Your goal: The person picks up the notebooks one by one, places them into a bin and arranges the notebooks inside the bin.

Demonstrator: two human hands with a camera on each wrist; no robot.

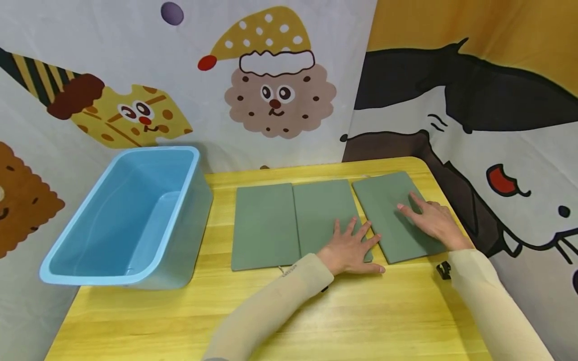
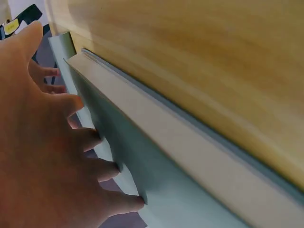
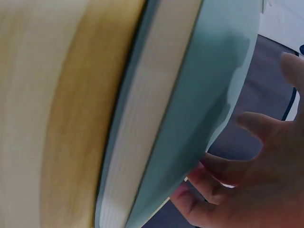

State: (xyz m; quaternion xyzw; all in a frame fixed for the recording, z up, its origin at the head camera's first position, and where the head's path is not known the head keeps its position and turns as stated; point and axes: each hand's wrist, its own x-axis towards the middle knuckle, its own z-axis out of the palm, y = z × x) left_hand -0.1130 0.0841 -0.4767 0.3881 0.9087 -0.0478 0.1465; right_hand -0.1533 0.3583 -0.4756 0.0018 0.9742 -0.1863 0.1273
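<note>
Two pale sleeves (image 1: pixel 271 296) reach in over the near part of the tabletop (image 1: pixel 384 321), which has a yellow wood grain.

The left hand (image 1: pixel 346 250) lies palm down at the near right corner of the middle book (image 1: pixel 318 215). Its fingers are spread and nearly straight, wrapped round nothing; the forefinger comes to the gap on the right, while the thumb points right along the near side. The left wrist view shows pale page edges between green covers.

The right hand (image 1: pixel 435 220) is over the right side of the right book (image 1: pixel 395 225). Its thumb and forefinger stretch loosely above the cover, and the right wrist view shows the outer fingers down at the book's edge. They look relaxed rather than clenched; how far they curl under that edge I cannot tell.

The relation that seems to count is the slant of the right book. Its long axis runs away from the person with the far end leaning left, so a wedge of bare wood, wider at the near end, parts it from the middle book. The right hand is the nearer to it, with most of the cover lying left of those fingers.

The left book (image 1: pixel 265 228) lies squarely against the middle book. Left of it stands a blue bin (image 1: pixel 187 225), and behind everything hangs a cartoon-printed cloth (image 1: pixel 135 30).
</note>
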